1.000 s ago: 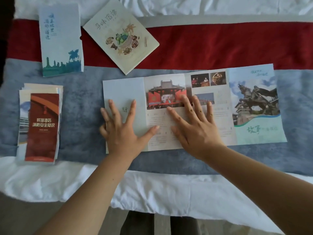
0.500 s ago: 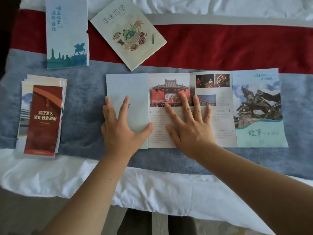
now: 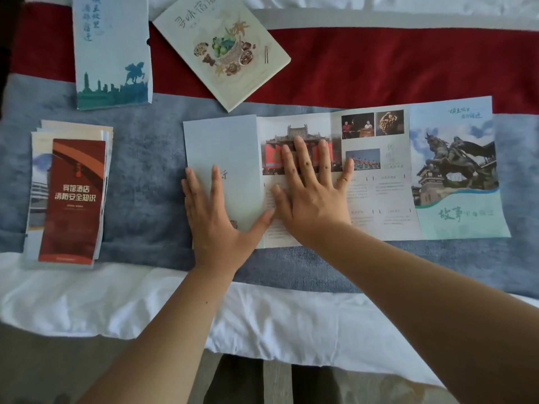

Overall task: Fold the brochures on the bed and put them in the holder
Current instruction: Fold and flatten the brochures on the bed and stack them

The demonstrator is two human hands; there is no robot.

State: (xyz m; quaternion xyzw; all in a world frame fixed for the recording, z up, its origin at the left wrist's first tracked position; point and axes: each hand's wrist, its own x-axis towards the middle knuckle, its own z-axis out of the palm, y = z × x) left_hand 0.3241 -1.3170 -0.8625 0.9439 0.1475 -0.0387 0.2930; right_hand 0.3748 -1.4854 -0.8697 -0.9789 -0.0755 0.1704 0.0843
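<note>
Over the last second we had slid our right hand (image 3: 313,196) up the open brochure (image 3: 379,176) on the bed (image 3: 145,176), both hands spread flat; our left hand (image 3: 217,217) pinned the folded blue panel, so the crease looked set.

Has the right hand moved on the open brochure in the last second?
Yes. The right hand has slid up the open brochure: its fingertips now lie over the red building photo, where before they sat below it.
</note>
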